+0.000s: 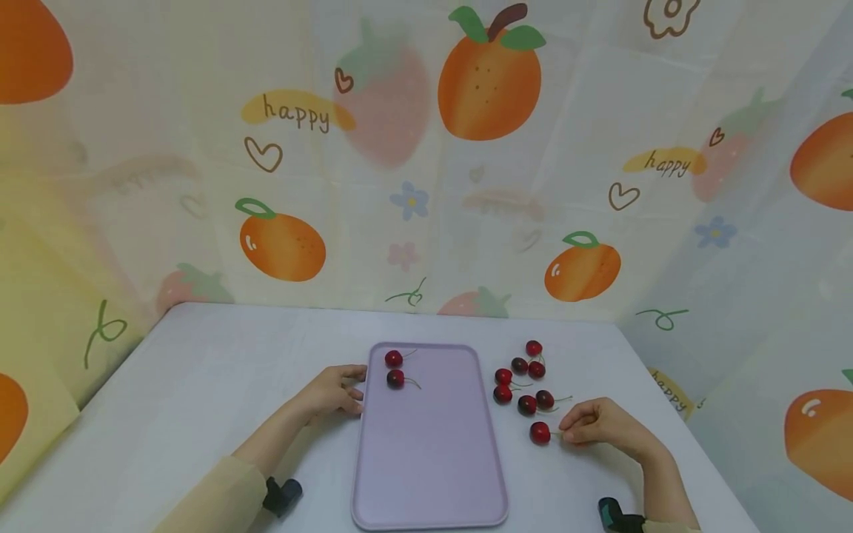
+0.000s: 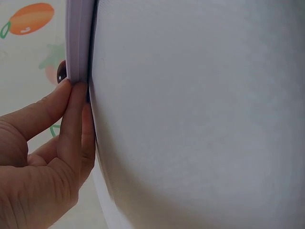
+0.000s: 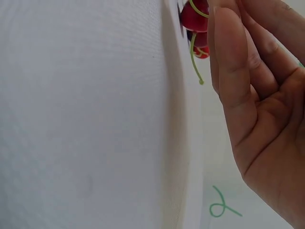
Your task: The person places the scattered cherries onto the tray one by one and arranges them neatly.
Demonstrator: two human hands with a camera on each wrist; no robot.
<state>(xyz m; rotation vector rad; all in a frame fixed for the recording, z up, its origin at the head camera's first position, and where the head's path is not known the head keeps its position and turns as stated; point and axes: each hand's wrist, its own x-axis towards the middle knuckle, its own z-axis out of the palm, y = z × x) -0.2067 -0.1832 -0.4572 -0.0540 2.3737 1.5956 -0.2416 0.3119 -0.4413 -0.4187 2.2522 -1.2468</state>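
Observation:
A pale purple tray (image 1: pixel 426 459) lies on the table, with two dark red cherries, an upper one (image 1: pixel 394 359) and a lower one (image 1: pixel 396 379), near its far left corner. Against the tray's left edge rest the fingertips of my left hand (image 1: pixel 333 391); in the left wrist view the thumb and fingers (image 2: pixel 71 129) touch the tray's rim (image 2: pixel 78 43). My right hand (image 1: pixel 603 426) pinches the stem of the nearest loose cherry (image 1: pixel 540 433), right of the tray. That cherry (image 3: pixel 194 18) shows partly at the top of the right wrist view.
Several more cherries with stems lie right of the tray, among them one at the far end (image 1: pixel 534 348) and a close pair whose right one (image 1: pixel 545 400) is beyond my right hand. A fruit-patterned curtain (image 1: pixel 426 244) hangs behind the white table (image 1: pixel 253 348).

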